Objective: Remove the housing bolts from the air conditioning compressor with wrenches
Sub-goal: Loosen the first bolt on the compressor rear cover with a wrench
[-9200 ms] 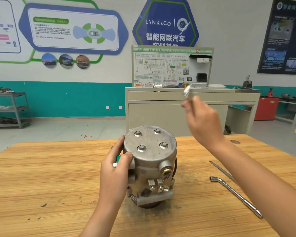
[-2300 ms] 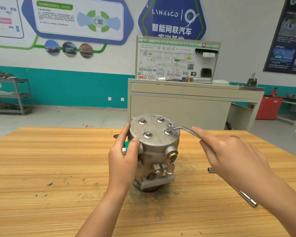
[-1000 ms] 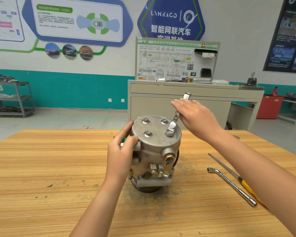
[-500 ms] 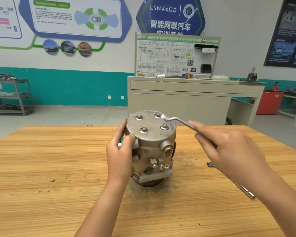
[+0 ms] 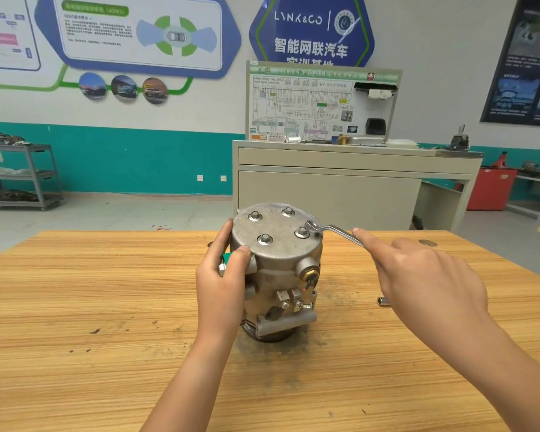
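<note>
A grey metal air conditioning compressor stands upright on the wooden table. Several hex bolts stick up from its round top cover, among them a front one and a right one. My left hand grips the compressor's left side beside a green tab. My right hand holds the handle of an offset ring wrench. The wrench's ring end rests at the cover's right rim, just beside the right bolt.
The socket end of an L-shaped wrench lies on the table, right of the compressor, mostly hidden by my right hand. A beige training bench stands behind the table. A metal shelf is at far left, a red cabinet at far right.
One second ago the wrench stood steeply up on the right bolt. Since then my right hand swung the handle down and to the right. My left hand stayed on the compressor.
</note>
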A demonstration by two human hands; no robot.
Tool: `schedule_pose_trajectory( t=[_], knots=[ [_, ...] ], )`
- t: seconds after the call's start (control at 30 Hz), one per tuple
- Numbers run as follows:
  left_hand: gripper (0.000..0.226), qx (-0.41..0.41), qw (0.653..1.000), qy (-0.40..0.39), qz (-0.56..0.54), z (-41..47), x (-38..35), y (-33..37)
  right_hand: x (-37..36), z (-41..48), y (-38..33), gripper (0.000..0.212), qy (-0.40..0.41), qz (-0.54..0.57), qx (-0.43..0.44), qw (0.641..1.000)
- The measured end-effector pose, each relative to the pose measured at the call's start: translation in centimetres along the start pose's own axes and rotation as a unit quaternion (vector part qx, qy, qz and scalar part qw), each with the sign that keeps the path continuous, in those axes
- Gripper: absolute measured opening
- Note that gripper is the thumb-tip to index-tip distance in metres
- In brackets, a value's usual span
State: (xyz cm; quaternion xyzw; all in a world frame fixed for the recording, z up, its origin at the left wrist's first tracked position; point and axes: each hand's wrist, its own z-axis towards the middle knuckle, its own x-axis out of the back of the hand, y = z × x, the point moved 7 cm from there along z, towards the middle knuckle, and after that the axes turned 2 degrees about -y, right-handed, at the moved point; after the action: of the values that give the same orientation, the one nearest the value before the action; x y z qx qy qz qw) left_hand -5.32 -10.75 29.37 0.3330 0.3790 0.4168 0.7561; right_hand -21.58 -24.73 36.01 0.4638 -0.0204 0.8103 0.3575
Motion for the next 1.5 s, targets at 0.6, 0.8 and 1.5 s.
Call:
schedule_pose_trajectory(
  t=[0.6, 0.8, 1.5],
  knots=[
    [0.037, 0.029, 0.999, -0.027, -0.003, 0.3, -0.6, -0.4, 1.0, -0.4, 0.1, 0.021, 0.23, 0.017, 0.067, 0.971],
    [0.04, 0.023, 0.999, -0.031, 0.011, 0.5, -1.0, 0.0, -2.4, 5.7, 1.1, 0.026, 0.27, 0.133, 0.08, 0.95],
    [0.051, 0.011, 0.999, -0.029, 0.017, 0.2, -0.7, 0.3, -1.0, 1.0, 0.6, 0.04, -0.016, 0.147, 0.045, 0.988]
  ],
)
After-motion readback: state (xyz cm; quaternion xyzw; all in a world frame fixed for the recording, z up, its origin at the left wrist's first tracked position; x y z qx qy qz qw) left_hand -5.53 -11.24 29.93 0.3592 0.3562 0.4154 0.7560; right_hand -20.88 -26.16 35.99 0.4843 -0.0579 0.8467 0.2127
